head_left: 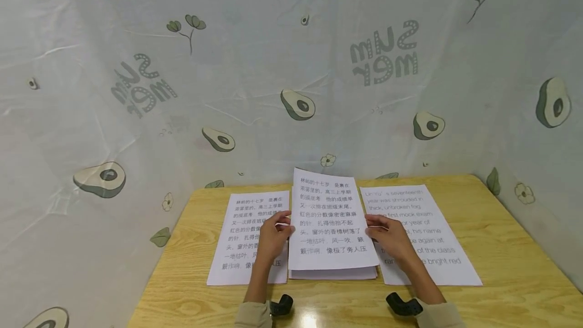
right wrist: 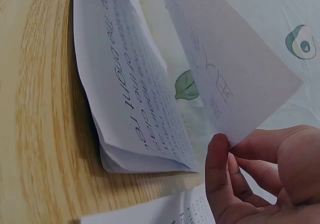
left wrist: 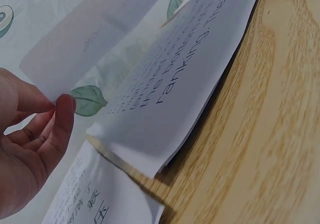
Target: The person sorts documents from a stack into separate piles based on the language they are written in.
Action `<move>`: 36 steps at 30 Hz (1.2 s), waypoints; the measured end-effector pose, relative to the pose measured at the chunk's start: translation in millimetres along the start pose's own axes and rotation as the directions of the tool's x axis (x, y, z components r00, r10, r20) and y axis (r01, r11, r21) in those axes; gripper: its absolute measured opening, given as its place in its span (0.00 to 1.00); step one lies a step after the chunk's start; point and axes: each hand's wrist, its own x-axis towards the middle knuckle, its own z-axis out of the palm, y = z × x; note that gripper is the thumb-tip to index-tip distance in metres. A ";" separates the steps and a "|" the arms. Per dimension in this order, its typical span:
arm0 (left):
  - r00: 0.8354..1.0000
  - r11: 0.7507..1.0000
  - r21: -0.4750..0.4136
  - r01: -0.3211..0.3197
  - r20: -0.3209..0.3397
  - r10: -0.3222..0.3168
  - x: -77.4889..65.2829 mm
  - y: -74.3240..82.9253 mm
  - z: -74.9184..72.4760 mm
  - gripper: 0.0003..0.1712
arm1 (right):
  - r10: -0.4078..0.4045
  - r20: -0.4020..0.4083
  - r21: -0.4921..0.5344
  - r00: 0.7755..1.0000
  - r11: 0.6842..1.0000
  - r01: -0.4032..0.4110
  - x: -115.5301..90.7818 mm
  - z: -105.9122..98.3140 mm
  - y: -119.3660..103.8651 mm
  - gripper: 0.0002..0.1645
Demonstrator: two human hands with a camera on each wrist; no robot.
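Observation:
A printed sheet of paper with Chinese characters is raised above the middle stack of paper. My left hand pinches its left edge between thumb and fingers. On the opposite edge, my right hand holds it in the same way. From the left wrist view, the pale back of the lifted paper faces the camera, apart from the stack. English print shows on the top page of that middle stack, whose edges look slightly curled in the right wrist view.
Left of the middle stack lies paper with Chinese text, partly behind my left forearm. On the right lies paper with large English text, partly covered by my right hand. The wooden table meets an avocado-patterned cloth behind.

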 end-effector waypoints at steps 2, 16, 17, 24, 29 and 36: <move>1.000 1.000 -0.004 0.003 0.007 -0.003 -0.9 -0.8 -2.9 0.24 | 0.007 0.009 0.017 1.000 1.000 -0.007 0.2 2.4 0.3 0.29; 0.999 0.999 0.044 0.030 -0.043 -0.028 -1.5 -13.1 -35.0 0.24 | 0.021 0.053 0.088 0.998 0.996 -0.025 11.0 34.7 -12.6 0.28; 0.998 0.998 0.052 0.035 -0.049 -0.032 -1.3 -14.4 -37.9 0.24 | 0.018 0.053 0.096 0.998 0.995 -0.023 12.1 37.6 -13.9 0.28; 0.995 0.995 0.083 0.062 -0.078 -0.055 0.6 -23.1 -59.3 0.24 | 0.027 0.040 0.095 0.999 0.995 -0.030 17.7 60.1 -22.5 0.27; 0.995 0.994 0.090 0.063 -0.083 -0.056 0.2 -28.5 -73.8 0.23 | 0.035 0.029 0.109 0.999 0.993 -0.038 18.4 77.6 -24.7 0.26; 0.995 0.993 0.095 0.063 -0.090 -0.054 -2.9 -39.3 -94.0 0.23 | -0.001 0.031 0.113 1.000 0.994 -0.002 14.9 100.7 -29.8 0.25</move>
